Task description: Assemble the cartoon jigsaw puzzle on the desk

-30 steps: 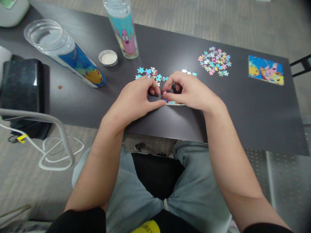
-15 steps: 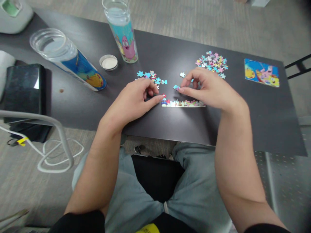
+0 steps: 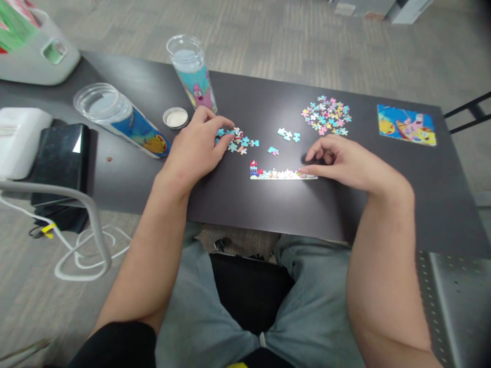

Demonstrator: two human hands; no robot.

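Evidently early days: on dark table (image 3: 387, 204), joined part small, loose part large. Left hand (image 3: 197, 145): thumb and forefinger narrowly parted, can't say whether anything pinched. Right hand (image 3: 347, 163): thumb and forefinger apart, nothing visibly held. Multicoloured pile (image 3: 328, 115), beyond right hand, loose. Done — one strip (image 3: 274, 175), right end at right thumb, short rise at left end. Cluster (image 3: 245, 142) by left fingertips, unplaced. Small group (image 3: 286, 134) farther off, apart from strip. Lone piece (image 3: 273, 151) just beyond strip — also left.

The left hand (image 3: 203, 140) hides part of the smaller piece cluster (image 3: 243, 143); the right hand (image 3: 341, 161) covers some of the assembled strip (image 3: 274, 175). Prints on the larger pile (image 3: 328, 115) are too small to read. The left edge cuts off the white bin (image 3: 28, 64).
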